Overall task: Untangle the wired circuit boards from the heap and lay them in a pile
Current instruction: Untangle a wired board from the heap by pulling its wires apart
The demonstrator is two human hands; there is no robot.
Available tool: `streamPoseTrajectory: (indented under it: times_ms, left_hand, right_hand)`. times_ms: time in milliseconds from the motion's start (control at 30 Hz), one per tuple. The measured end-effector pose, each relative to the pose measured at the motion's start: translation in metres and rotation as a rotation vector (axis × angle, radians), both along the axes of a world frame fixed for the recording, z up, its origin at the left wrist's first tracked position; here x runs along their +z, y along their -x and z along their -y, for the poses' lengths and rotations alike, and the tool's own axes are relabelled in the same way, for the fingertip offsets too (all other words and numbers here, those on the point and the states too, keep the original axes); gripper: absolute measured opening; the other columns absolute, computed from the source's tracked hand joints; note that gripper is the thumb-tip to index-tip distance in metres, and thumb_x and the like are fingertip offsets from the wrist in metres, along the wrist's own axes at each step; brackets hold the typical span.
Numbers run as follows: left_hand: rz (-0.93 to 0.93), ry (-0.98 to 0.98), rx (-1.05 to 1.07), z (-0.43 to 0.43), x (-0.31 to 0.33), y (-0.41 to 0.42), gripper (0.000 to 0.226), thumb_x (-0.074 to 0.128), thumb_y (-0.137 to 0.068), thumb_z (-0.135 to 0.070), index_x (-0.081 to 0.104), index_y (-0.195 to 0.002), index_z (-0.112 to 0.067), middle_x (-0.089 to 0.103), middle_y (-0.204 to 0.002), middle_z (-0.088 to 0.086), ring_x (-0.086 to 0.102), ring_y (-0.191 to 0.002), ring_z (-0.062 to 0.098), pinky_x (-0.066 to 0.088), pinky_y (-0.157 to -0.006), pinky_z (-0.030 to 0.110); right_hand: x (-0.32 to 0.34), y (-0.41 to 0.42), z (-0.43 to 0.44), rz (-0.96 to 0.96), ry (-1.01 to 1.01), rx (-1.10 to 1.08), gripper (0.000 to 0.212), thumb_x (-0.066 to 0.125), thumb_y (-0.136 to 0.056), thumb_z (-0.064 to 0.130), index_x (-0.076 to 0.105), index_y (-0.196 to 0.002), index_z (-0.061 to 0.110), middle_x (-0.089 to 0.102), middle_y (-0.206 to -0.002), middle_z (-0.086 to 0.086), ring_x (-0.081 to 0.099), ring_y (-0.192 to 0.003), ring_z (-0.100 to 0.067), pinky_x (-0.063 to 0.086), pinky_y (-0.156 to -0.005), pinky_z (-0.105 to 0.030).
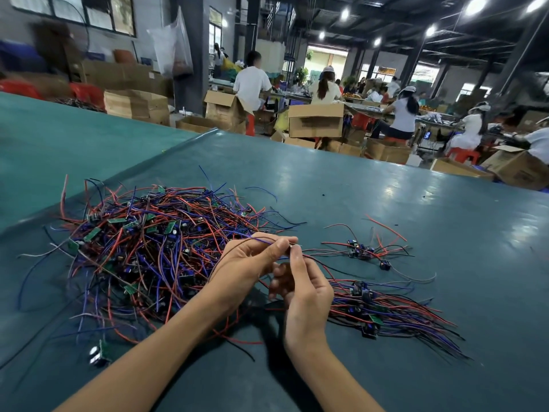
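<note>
I see the left hand and right hand meeting fingertips above the teal table, each pinching thin blue-and-red wires running left to right.

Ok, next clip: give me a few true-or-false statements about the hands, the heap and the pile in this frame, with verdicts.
1. The left hand and the right hand both pinch thin wires above the table. True.
2. The tangled heap lies on the person's right. False: it lies on the left, and the laid-out pile is on the right.
3. The laid-out pile is roughly aligned one way, not tangled. True.
4. The right hand rests flat on the table. False: it is raised, with thumb and finger pinching a wire.
5. The table cover is red. False: it is dark green.
</note>
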State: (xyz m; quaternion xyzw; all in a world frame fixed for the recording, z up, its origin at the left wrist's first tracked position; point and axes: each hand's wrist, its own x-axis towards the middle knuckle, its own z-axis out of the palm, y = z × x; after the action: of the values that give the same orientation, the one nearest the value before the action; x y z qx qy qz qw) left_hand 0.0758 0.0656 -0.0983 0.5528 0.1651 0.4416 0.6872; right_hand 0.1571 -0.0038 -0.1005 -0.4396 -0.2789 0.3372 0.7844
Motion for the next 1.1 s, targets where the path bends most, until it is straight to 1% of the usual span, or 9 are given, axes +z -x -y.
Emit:
streamPoseTrajectory:
  times_ms: [167, 233, 300, 400, 567, 767, 867, 967, 1100]
  left_hand:
    - [-0.036, -0.099, 0.124, 0.0, -0.001, -0.002, 0.027, 0.074, -0.088, -0.031, 0.079, -0.107, -0.013, 0.071, -0.092, -0.001, 0.067, -0.077, 0.015, 0.054, -0.063, 0.027]
    - [-0.048, -0.122, 0.167, 0.0, -0.001, -0.001, 0.021, 0.075, -0.089, -0.027, 0.08, -0.104, -0.014, 0.075, -0.091, -0.002, 0.068, -0.079, 0.009, 0.055, -0.07, 0.023]
    - [-0.035, -0.109, 0.192, 0.0, 0.0, -0.001, 0.021, 0.076, -0.085, -0.028, 0.081, -0.099, -0.013, 0.075, -0.087, 0.003, 0.068, -0.076, 0.013, 0.056, -0.071, 0.024]
    - [0.023, -0.061, 0.208, -0.001, 0.002, 0.001, 0.028, 0.077, -0.081, -0.031, 0.08, -0.096, -0.008, 0.072, -0.084, 0.012, 0.066, -0.07, 0.021, 0.057, -0.069, 0.029]
    - [0.157, 0.094, 0.264, -0.007, 0.008, 0.004, 0.025, 0.072, -0.083, -0.027, 0.079, -0.091, -0.005, 0.071, -0.081, 0.013, 0.065, -0.062, 0.016, 0.057, -0.06, 0.028]
    - [0.216, 0.141, 0.303, -0.01, 0.013, 0.008, 0.026, 0.067, -0.088, -0.031, 0.079, -0.084, -0.009, 0.071, -0.077, 0.01, 0.064, -0.059, 0.012, 0.055, -0.053, 0.025]
    - [0.245, 0.162, 0.305, -0.01, 0.015, 0.007, 0.035, 0.06, -0.092, -0.037, 0.077, -0.087, -0.007, 0.069, -0.076, 0.011, 0.062, -0.059, 0.012, 0.055, -0.055, 0.026]
    - [0.271, 0.184, 0.31, -0.009, 0.017, 0.005, 0.036, 0.057, -0.094, -0.038, 0.077, -0.092, -0.008, 0.061, -0.071, 0.006, 0.054, -0.057, 0.01, 0.054, -0.055, 0.026]
    - [0.361, 0.212, 0.229, -0.01, 0.019, 0.008, 0.043, 0.057, -0.093, -0.046, 0.063, -0.129, -0.025, 0.05, -0.069, -0.001, 0.043, -0.054, 0.009, 0.052, -0.057, 0.029]
  right_hand:
    - [-0.003, 0.0, -0.001, 0.037, -0.021, -0.117, 0.022, 0.067, -0.092, 0.026, 0.069, -0.082, 0.006, 0.063, -0.068, -0.007, 0.058, -0.061, -0.017, 0.046, -0.052, -0.024]
    - [-0.004, -0.003, -0.003, 0.047, -0.02, -0.152, 0.019, 0.067, -0.096, 0.019, 0.065, -0.081, 0.006, 0.061, -0.066, -0.001, 0.055, -0.06, -0.012, 0.044, -0.052, -0.022]
    - [-0.005, -0.006, -0.004, 0.053, 0.003, -0.185, 0.024, 0.067, -0.096, 0.022, 0.061, -0.077, 0.009, 0.058, -0.063, 0.001, 0.05, -0.056, -0.012, 0.044, -0.051, -0.024]
    - [-0.006, -0.01, -0.005, 0.048, 0.048, -0.249, 0.031, 0.065, -0.098, 0.027, 0.055, -0.074, 0.011, 0.054, -0.057, 0.0, 0.047, -0.052, -0.018, 0.043, -0.046, -0.03]
    - [-0.004, -0.021, -0.007, 0.098, 0.025, -0.327, 0.029, 0.064, -0.098, 0.032, 0.054, -0.078, 0.014, 0.053, -0.055, 0.008, 0.049, -0.05, -0.009, 0.045, -0.046, -0.025]
    - [-0.003, -0.028, -0.009, 0.077, 0.013, -0.355, 0.03, 0.062, -0.092, 0.043, 0.052, -0.081, 0.017, 0.05, -0.059, 0.01, 0.049, -0.052, -0.013, 0.039, -0.042, -0.024]
    - [-0.004, -0.03, -0.01, 0.061, 0.01, -0.339, 0.027, 0.061, -0.099, 0.035, 0.051, -0.082, 0.017, 0.05, -0.057, 0.011, 0.048, -0.05, -0.012, 0.037, -0.041, -0.024]
    - [-0.004, -0.031, -0.008, 0.042, -0.009, -0.293, 0.028, 0.064, -0.095, 0.038, 0.052, -0.081, 0.017, 0.051, -0.057, 0.009, 0.047, -0.048, -0.012, 0.035, -0.04, -0.025]
    - [-0.001, -0.035, -0.009, -0.023, -0.015, -0.23, 0.029, 0.068, -0.096, 0.032, 0.053, -0.08, 0.014, 0.054, -0.059, 0.002, 0.049, -0.048, -0.015, 0.04, -0.04, -0.028]
